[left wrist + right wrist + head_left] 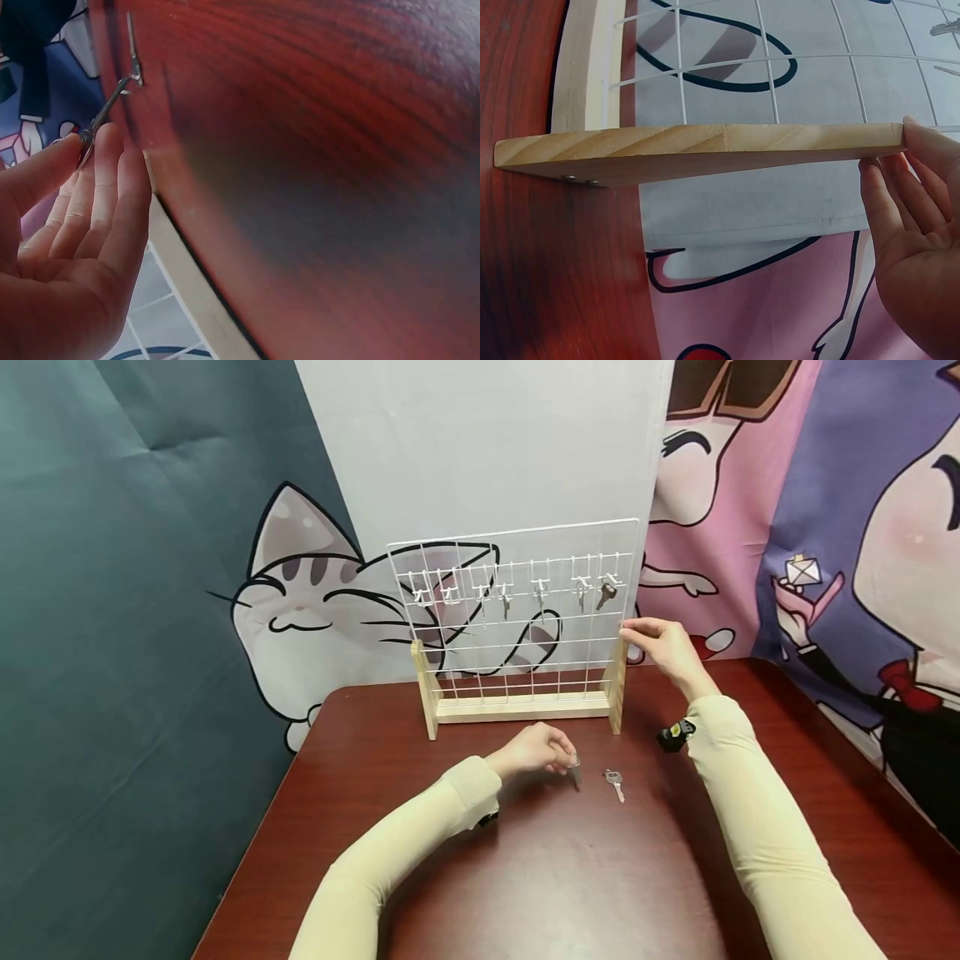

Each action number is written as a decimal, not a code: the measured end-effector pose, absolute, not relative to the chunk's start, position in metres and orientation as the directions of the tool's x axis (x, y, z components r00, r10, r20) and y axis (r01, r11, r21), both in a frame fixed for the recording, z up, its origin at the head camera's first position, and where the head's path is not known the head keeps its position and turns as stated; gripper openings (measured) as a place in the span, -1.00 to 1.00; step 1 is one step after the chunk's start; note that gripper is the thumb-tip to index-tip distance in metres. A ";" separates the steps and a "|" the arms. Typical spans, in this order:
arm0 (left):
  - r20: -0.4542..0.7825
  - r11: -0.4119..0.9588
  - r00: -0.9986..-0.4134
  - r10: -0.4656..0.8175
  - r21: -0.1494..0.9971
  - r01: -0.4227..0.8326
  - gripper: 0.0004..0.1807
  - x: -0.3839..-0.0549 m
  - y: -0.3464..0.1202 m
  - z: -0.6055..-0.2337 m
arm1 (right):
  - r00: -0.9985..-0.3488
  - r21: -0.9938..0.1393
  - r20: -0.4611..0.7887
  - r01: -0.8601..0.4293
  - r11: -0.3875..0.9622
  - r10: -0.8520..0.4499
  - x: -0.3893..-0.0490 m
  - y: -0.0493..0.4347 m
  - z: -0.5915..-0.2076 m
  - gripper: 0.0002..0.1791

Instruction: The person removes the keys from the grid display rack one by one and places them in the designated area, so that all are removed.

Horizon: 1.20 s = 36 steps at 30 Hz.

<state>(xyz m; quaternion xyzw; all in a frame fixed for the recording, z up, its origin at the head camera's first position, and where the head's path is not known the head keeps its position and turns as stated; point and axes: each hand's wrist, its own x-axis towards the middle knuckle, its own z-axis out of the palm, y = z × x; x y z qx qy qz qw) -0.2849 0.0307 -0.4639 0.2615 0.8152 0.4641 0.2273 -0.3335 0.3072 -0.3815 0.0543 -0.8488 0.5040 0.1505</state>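
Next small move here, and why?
I'd probably raise the small silver metal key toward the white wire grid: the left hand pinches it, similar metal keys hang on that grid, and the right hand grips the pale wooden upright, likely steadying it.

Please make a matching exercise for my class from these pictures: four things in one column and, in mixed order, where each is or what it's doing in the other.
Things:
1. Left hand
2. Right hand
3. Loose key
4. Wire grid

Places and states:
A. Lies on the table
B. White, with hanging keys
C. Pinches another key
D. Grips a wooden upright near its top

Pairs: 1-C, 2-D, 3-A, 4-B
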 end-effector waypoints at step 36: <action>-0.086 0.646 -0.773 0.629 0.611 0.458 -0.87 -0.278 0.052 -0.481 | -0.958 -0.845 0.283 -0.221 0.488 0.055 -0.335 0.302 -0.379 -0.44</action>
